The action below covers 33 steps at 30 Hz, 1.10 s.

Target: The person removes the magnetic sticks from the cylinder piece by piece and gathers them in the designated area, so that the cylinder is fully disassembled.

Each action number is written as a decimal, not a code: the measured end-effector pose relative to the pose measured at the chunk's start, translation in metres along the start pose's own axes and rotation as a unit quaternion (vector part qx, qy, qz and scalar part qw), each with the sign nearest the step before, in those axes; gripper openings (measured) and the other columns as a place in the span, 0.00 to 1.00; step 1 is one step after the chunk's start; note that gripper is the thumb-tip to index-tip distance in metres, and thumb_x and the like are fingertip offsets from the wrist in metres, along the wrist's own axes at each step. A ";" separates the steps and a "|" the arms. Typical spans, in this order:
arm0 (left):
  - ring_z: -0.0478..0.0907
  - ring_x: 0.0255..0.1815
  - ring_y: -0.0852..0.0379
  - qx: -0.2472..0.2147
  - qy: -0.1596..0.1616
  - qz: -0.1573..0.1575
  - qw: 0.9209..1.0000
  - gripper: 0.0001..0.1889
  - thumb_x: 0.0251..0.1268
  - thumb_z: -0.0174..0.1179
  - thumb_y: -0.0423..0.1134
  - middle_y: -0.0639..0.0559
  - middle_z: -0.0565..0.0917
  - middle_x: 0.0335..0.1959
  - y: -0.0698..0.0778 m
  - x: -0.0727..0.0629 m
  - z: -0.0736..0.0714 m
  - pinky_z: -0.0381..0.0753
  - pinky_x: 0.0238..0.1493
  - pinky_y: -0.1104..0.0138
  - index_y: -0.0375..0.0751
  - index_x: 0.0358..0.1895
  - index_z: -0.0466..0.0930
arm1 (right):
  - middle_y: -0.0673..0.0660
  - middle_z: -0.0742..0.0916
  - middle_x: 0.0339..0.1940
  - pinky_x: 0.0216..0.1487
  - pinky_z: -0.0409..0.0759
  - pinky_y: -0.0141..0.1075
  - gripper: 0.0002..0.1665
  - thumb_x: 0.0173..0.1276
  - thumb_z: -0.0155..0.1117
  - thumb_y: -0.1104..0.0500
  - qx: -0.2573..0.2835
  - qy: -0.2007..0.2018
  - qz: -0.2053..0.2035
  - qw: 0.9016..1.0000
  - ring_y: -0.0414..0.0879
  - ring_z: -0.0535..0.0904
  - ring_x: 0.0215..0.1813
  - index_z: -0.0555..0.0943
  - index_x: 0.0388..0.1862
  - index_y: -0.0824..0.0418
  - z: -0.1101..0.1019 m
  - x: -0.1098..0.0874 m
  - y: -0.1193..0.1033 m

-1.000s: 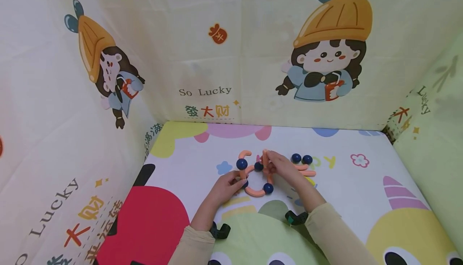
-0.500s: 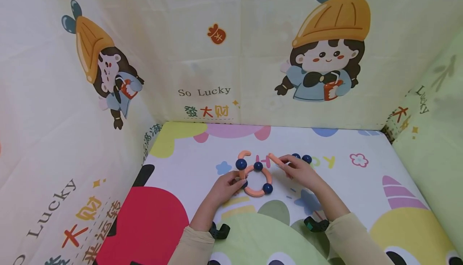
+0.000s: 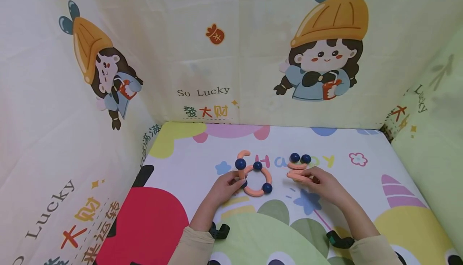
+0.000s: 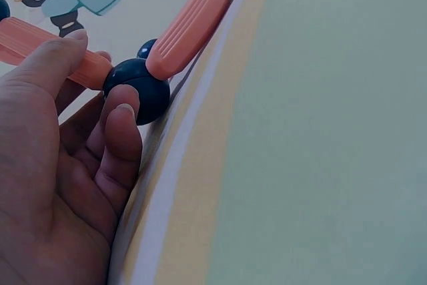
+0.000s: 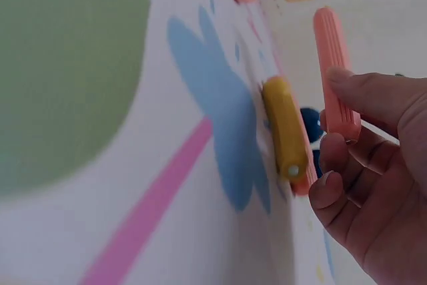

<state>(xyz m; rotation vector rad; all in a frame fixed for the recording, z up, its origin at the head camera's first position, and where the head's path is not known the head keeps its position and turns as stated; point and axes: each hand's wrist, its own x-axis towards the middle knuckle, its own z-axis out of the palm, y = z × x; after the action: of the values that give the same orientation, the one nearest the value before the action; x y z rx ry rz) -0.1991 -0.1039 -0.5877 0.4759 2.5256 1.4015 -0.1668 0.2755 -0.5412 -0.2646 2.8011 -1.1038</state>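
Note:
My left hand [image 3: 226, 186] pinches an upright orange magnetic rod [image 4: 40, 45] and touches the navy ball [image 4: 155, 98] at its foot. This ball belongs to a flat ring of curved orange rods [image 3: 267, 173] and navy balls. Atop the upright rod sits another navy ball [image 3: 240, 164], with a curved orange rod [image 3: 244, 153] extending from it. My right hand [image 3: 325, 184] holds an orange rod [image 5: 331, 48] between thumb and fingers, just in front of the loose pieces. Part of that rod is hidden by the thumb.
Two loose navy balls [image 3: 294, 157] and a curved orange rod [image 3: 297, 166] lie beyond my right hand. A yellow rod [image 5: 285, 128] lies there too in the right wrist view. A printed cloth wall [image 3: 260, 108] rises behind the patterned tabletop [image 3: 191, 172].
My right hand has moved from the ring's far side to the right, carrying the orange rod toward the loose pieces. My left hand has stayed at the ring.

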 end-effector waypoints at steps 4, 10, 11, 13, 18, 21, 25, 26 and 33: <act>0.77 0.27 0.58 0.005 -0.001 -0.004 1.000 0.17 0.65 0.56 0.67 0.59 0.80 0.24 0.000 0.000 0.000 0.76 0.34 0.65 0.71 0.53 0.78 | 0.51 0.83 0.39 0.34 0.73 0.31 0.18 0.69 0.65 0.44 -0.017 0.008 0.013 1.000 0.42 0.74 0.35 0.80 0.52 0.52 -0.003 -0.008 0.012; 0.78 0.26 0.58 0.004 0.001 -0.006 1.000 0.17 0.64 0.56 0.67 0.59 0.80 0.24 0.000 -0.001 0.001 0.76 0.34 0.64 0.70 0.52 0.78 | 0.50 0.84 0.41 0.38 0.73 0.32 0.18 0.69 0.63 0.42 -0.049 0.020 0.010 0.999 0.43 0.74 0.40 0.81 0.47 0.53 -0.005 -0.012 0.023; 0.78 0.26 0.58 0.002 0.002 -0.005 1.000 0.17 0.64 0.56 0.67 0.59 0.80 0.24 -0.001 -0.001 0.001 0.76 0.34 0.64 0.70 0.52 0.78 | 0.50 0.84 0.39 0.38 0.72 0.32 0.18 0.69 0.64 0.43 -0.050 0.022 0.010 0.998 0.42 0.74 0.39 0.81 0.47 0.53 -0.005 -0.012 0.024; 0.78 0.26 0.58 0.000 0.003 -0.004 1.000 0.17 0.64 0.57 0.66 0.59 0.80 0.23 -0.001 0.000 0.001 0.76 0.34 0.64 0.70 0.52 0.78 | 0.49 0.82 0.37 0.36 0.71 0.31 0.17 0.68 0.66 0.44 -0.049 0.028 0.008 0.998 0.41 0.72 0.37 0.81 0.45 0.54 -0.006 -0.013 0.026; 0.78 0.24 0.57 -0.020 0.001 -0.018 1.000 0.18 0.64 0.56 0.67 0.57 0.79 0.22 -0.003 -0.001 0.004 0.77 0.34 0.64 0.69 0.52 0.78 | 0.47 0.82 0.37 0.38 0.72 0.29 0.13 0.67 0.67 0.46 -0.046 0.027 -0.006 0.999 0.37 0.72 0.37 0.83 0.44 0.52 -0.004 -0.013 0.030; 0.78 0.24 0.56 -0.032 0.002 -0.031 0.999 0.18 0.64 0.56 0.67 0.56 0.80 0.22 -0.002 -0.001 0.005 0.77 0.33 0.63 0.69 0.52 0.79 | 0.47 0.82 0.39 0.40 0.73 0.30 0.09 0.68 0.67 0.49 -0.059 0.021 -0.022 0.998 0.38 0.73 0.39 0.84 0.45 0.50 -0.002 -0.011 0.031; 0.78 0.24 0.56 -0.022 0.003 -0.021 1.000 0.18 0.64 0.56 0.67 0.56 0.80 0.23 -0.003 -0.001 0.004 0.77 0.33 0.64 0.68 0.52 0.79 | 0.46 0.81 0.37 0.39 0.73 0.31 0.06 0.67 0.68 0.55 -0.078 0.025 -0.041 0.996 0.39 0.72 0.39 0.84 0.43 0.49 0.001 -0.010 0.031; 0.78 0.24 0.57 -0.019 0.003 -0.017 1.000 0.19 0.65 0.55 0.67 0.57 0.80 0.23 -0.003 -0.002 0.004 0.77 0.33 0.64 0.68 0.52 0.78 | 0.46 0.81 0.37 0.39 0.73 0.31 0.06 0.67 0.69 0.55 -0.080 0.028 -0.042 0.996 0.39 0.72 0.38 0.84 0.42 0.48 0.002 -0.010 0.031; 0.78 0.26 0.57 -0.020 -0.004 -0.025 0.999 0.20 0.65 0.55 0.67 0.57 0.80 0.25 0.001 -0.003 0.002 0.77 0.34 0.64 0.67 0.54 0.78 | 0.46 0.79 0.35 0.38 0.71 0.31 0.07 0.66 0.70 0.52 -0.087 0.041 -0.059 0.994 0.39 0.70 0.37 0.83 0.41 0.47 0.006 -0.011 0.032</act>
<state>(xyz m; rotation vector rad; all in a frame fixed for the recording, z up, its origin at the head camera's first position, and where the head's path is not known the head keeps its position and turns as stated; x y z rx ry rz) -0.1956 -0.1029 -0.5880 0.4064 2.4805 1.4262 -0.1592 0.2970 -0.5673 -0.4164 2.9946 -0.9110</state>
